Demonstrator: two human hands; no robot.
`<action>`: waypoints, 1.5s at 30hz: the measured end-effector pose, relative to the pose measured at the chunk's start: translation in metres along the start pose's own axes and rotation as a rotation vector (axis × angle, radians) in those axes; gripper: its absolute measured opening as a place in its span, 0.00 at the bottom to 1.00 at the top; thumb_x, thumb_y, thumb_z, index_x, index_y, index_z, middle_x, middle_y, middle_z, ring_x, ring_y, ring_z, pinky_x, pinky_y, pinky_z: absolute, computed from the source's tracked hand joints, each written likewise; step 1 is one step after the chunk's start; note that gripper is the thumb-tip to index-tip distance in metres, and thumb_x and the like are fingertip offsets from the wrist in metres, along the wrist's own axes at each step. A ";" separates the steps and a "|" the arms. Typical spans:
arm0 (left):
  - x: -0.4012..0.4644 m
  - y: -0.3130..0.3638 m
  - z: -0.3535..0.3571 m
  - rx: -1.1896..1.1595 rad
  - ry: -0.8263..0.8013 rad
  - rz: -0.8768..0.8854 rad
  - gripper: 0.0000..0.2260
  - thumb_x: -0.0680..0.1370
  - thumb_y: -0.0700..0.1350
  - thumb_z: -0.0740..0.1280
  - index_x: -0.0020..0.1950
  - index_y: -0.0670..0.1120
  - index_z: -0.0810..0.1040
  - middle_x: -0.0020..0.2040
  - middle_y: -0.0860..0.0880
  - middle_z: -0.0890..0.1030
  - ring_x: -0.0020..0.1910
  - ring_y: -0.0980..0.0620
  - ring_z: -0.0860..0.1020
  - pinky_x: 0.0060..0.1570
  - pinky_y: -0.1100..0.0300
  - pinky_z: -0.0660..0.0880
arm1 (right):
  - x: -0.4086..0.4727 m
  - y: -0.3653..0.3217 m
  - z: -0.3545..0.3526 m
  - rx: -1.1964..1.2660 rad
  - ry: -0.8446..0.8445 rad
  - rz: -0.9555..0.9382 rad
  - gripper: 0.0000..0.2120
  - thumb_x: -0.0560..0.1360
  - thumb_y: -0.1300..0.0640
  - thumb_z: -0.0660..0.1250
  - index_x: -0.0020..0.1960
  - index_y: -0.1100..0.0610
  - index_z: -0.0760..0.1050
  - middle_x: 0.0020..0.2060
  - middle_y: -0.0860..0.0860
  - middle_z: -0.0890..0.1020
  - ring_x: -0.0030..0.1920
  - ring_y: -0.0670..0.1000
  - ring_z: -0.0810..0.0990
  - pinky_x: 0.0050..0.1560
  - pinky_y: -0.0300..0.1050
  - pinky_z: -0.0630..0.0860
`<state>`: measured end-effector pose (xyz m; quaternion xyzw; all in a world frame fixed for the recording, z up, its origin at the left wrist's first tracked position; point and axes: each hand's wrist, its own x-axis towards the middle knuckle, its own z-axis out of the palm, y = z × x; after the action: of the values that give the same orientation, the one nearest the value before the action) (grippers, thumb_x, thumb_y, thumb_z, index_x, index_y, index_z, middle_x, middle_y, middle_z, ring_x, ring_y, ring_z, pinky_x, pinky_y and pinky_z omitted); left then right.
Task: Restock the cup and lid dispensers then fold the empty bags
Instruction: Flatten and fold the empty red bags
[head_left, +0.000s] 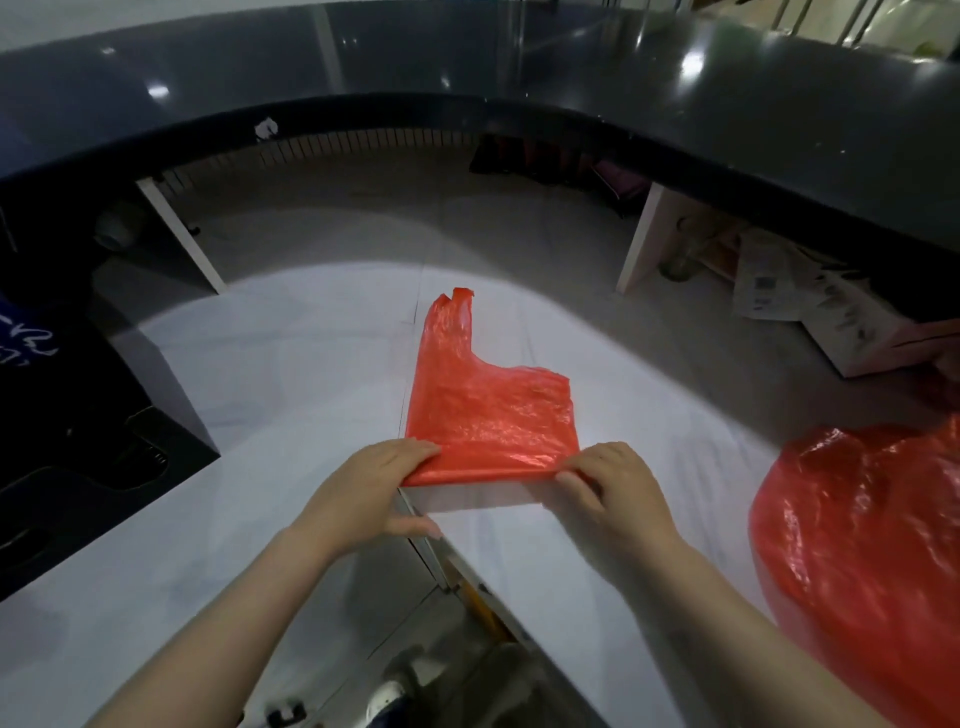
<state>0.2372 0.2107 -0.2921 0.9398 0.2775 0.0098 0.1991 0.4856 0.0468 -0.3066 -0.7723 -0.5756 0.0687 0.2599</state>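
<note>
— On the white work surface (291, 374) in front of us, what do we have?

— We have a flattened red thin plastic bag (488, 410), lying flat near the middle of the surface. One handle strip points away from us, and the near edge is turned over into a narrow roll.

— And our hands, how are they?

— Our left hand (371, 486) is at the left end of that rolled edge. The fingers lie over the plastic and the thumb is underneath, toward us, so it holds the fold with a narrow grip. Our right hand (605, 488) is at the right end of the same edge, with curled fingertips that pinch the roll. Both hands touch the bag; between them the rolled edge runs straight.

— Is another bag visible?

— Yes, a second crumpled red plastic bag (862, 545) sits at the right, well apart from the flat one, puffed up and not folded. We cannot tell if something is inside.

— What is around us?

— A dark glossy curved counter (571, 67) runs across the far side. Under it, at the right, a pale cardboard box with printed labels (841, 322) stands on the lower shelf. At the left a black box-shaped object (78, 415) is beside the white surface.
</note>
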 end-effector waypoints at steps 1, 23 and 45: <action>0.002 -0.003 -0.002 0.009 -0.016 0.016 0.39 0.65 0.66 0.71 0.72 0.51 0.68 0.69 0.52 0.72 0.67 0.52 0.71 0.68 0.57 0.64 | 0.004 -0.002 0.000 -0.025 0.001 0.006 0.14 0.76 0.46 0.61 0.39 0.52 0.78 0.36 0.46 0.81 0.41 0.50 0.75 0.46 0.46 0.70; 0.056 -0.024 0.016 0.248 -0.133 0.248 0.33 0.79 0.65 0.48 0.77 0.54 0.37 0.77 0.54 0.38 0.77 0.51 0.38 0.73 0.52 0.36 | 0.018 -0.048 0.043 -0.195 -0.130 0.234 0.33 0.72 0.36 0.54 0.75 0.37 0.50 0.75 0.37 0.50 0.76 0.43 0.45 0.75 0.53 0.41; 0.103 -0.043 -0.007 0.011 0.326 0.053 0.32 0.73 0.45 0.71 0.74 0.52 0.62 0.76 0.44 0.57 0.66 0.40 0.70 0.62 0.47 0.70 | 0.077 -0.051 0.045 -0.311 0.249 0.542 0.24 0.73 0.57 0.67 0.69 0.53 0.70 0.68 0.58 0.70 0.62 0.62 0.73 0.57 0.58 0.70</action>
<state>0.3014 0.3001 -0.3110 0.9339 0.2811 0.1660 0.1457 0.4487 0.1427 -0.3056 -0.9301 -0.3169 -0.0483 0.1796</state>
